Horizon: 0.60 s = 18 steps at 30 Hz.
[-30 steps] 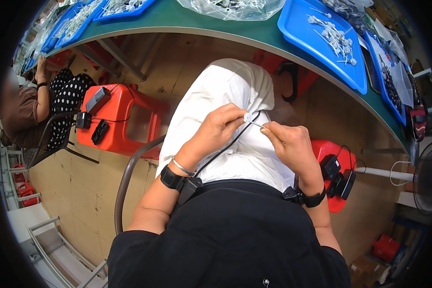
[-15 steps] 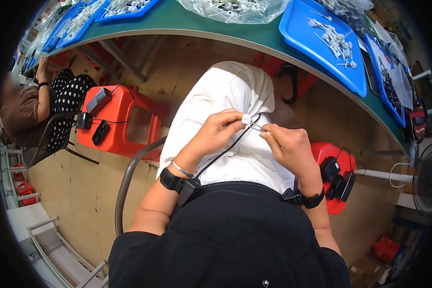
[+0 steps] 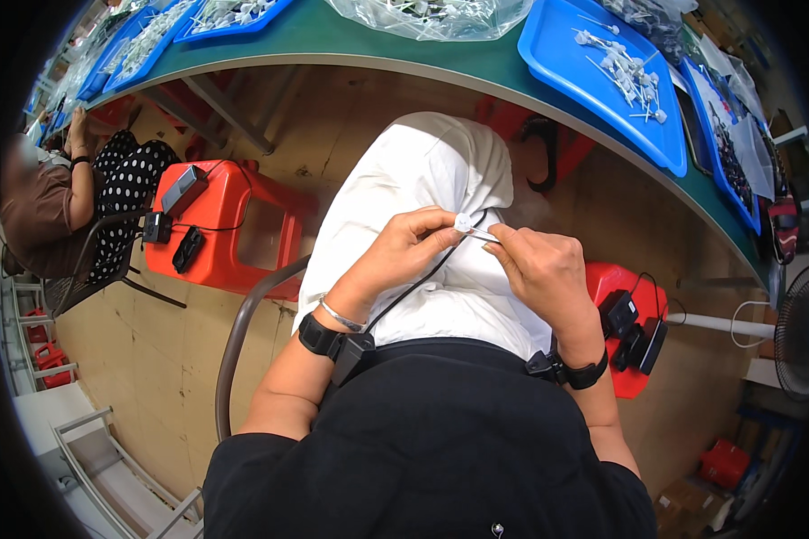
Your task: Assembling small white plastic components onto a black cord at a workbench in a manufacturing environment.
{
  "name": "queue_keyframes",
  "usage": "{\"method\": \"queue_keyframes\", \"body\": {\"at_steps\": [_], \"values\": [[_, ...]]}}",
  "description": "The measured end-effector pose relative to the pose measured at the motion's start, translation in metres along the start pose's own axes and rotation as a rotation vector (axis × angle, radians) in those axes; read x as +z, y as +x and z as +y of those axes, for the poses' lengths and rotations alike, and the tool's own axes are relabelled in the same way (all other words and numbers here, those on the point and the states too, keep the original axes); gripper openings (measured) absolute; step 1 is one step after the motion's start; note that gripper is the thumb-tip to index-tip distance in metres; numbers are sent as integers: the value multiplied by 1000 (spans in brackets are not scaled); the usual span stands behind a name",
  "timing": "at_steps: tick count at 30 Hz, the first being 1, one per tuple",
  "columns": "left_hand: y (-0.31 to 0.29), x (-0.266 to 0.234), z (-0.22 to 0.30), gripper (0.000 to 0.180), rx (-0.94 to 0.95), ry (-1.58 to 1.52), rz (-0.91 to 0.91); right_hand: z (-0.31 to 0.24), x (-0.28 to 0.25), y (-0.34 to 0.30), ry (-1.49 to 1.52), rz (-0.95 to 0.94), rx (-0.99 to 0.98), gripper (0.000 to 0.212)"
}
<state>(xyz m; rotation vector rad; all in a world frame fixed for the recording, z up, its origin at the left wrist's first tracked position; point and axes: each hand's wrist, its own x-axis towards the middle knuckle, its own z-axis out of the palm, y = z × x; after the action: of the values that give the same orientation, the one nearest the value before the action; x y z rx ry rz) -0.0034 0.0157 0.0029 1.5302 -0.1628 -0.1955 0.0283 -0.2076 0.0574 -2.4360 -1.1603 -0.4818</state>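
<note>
Over my lap, my left hand [image 3: 412, 244] pinches a small white rounded piece [image 3: 462, 222] between thumb and fingertips. My right hand [image 3: 541, 269] is closed round a slim pointed tool that looks like metal tweezers [image 3: 482, 234]. Its thin tips reach to the white piece; whether they touch it is too small to tell. A black cable [image 3: 420, 283] runs from my left wristband past the hands across my white trousers.
A green table [image 3: 315, 36] curves ahead. On it are a blue tray [image 3: 548, 54] of white stemmed pieces and a clear plastic bag [image 3: 440, 25]. Red stools [image 3: 270, 202] stand at both sides, holding black devices. A person [image 3: 49, 198] sits at left; a fan [image 3: 795, 332] stands at right.
My right hand has shifted slightly and its fingers have moved on the tool. My left hand keeps its pinch on the white piece, almost still.
</note>
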Motion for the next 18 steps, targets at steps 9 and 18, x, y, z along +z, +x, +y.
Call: {"method": "queue_keyframes", "body": {"at_steps": [9,18], "values": [[0,-3,-9,22,-77,-39,-47,0,-2,-1,-134,-15,-50,18],[1,-6,-9,21,-50,22,-91,-5,-9,0,-168,-33,-37,21]]}}
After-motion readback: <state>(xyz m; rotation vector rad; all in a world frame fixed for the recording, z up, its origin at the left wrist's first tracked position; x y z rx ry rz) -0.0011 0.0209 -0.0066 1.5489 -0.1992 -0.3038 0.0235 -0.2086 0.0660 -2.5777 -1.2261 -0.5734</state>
